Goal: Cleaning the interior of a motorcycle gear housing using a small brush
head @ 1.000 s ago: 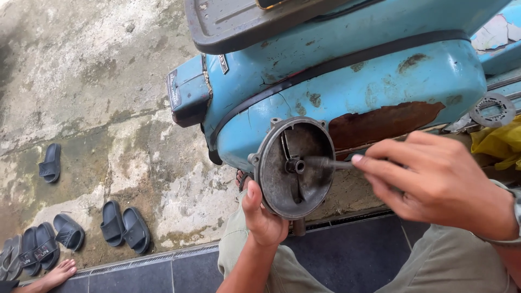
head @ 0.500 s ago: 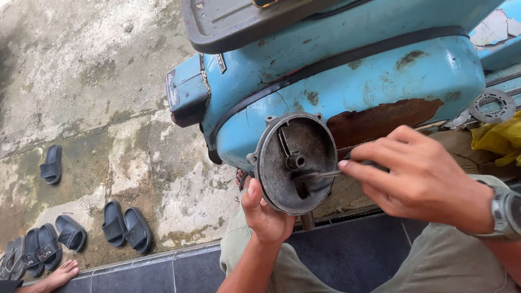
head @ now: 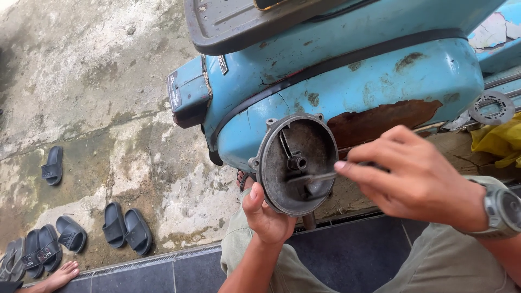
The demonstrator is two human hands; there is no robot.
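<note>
A round, dish-shaped metal housing (head: 297,164), dull grey and grimy, is held up with its open face toward the camera. Inside it are a short hollow hub near the centre and a few raised ribs; small lugs stick out around its rim. It sits just in front of the rusted lower flank of a pale blue scooter body (head: 347,81), which fills the upper right of the view.

On the scooter's rear, up and left of the housing, is a dark rectangular tail-light block (head: 187,97), and just right of that a small narrow badge plate (head: 223,64); its markings are too small to make out. A flat grey ring-shaped plate (head: 491,107) with cut-outs lies far right of the housing, above a crumpled yellow cloth (head: 496,142).

The left hand (head: 264,212) comes up from below the housing, thumb pressed on its lower rim, fingers curled behind it out of sight. The right hand (head: 415,176), wearing a grey wristwatch (head: 502,209), reaches in from the right, its fingers pinched closed around a thin metal tool (head: 315,177) whose tip rests inside the housing just below the hub.

Far left of the housing, dark slide sandals (head: 126,228) lie scattered on stained concrete ground (head: 81,70), beside another person's bare foot (head: 61,275).
</note>
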